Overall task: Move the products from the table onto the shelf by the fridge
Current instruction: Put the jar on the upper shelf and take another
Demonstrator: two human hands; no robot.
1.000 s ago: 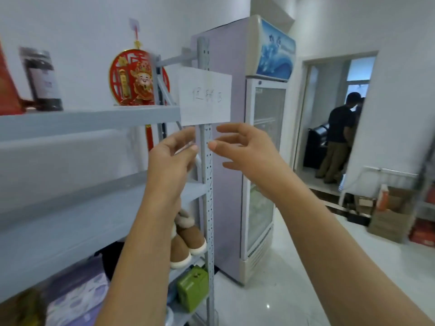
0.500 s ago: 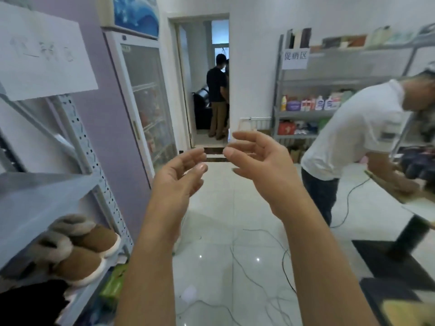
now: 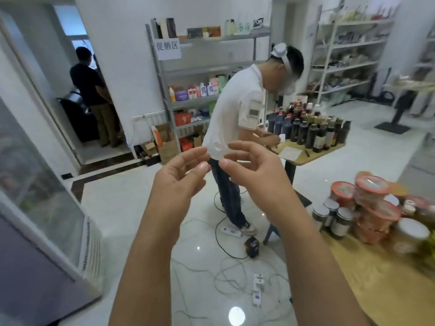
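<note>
Our left hand (image 3: pixel 179 177) and right hand (image 3: pixel 254 170) are raised, empty, fingers loosely spread. Beyond, on the wooden table (image 3: pixel 376 278) at right, stand the products: red-lidded tubs (image 3: pixel 369 191) stacked beside silver-capped dark jars (image 3: pixel 332 217).

Both empty hands, left (image 3: pixel 180 177) and right (image 3: pixel 253 172), raised near the table (image 3: pixel 367 285) of products (image 3: pixel 367 208)

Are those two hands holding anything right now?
No, nothing. The left hand and the right hand are both raised in front, open and empty. The red-lidded instant noodle tubs sit untouched on the wooden table.
</note>
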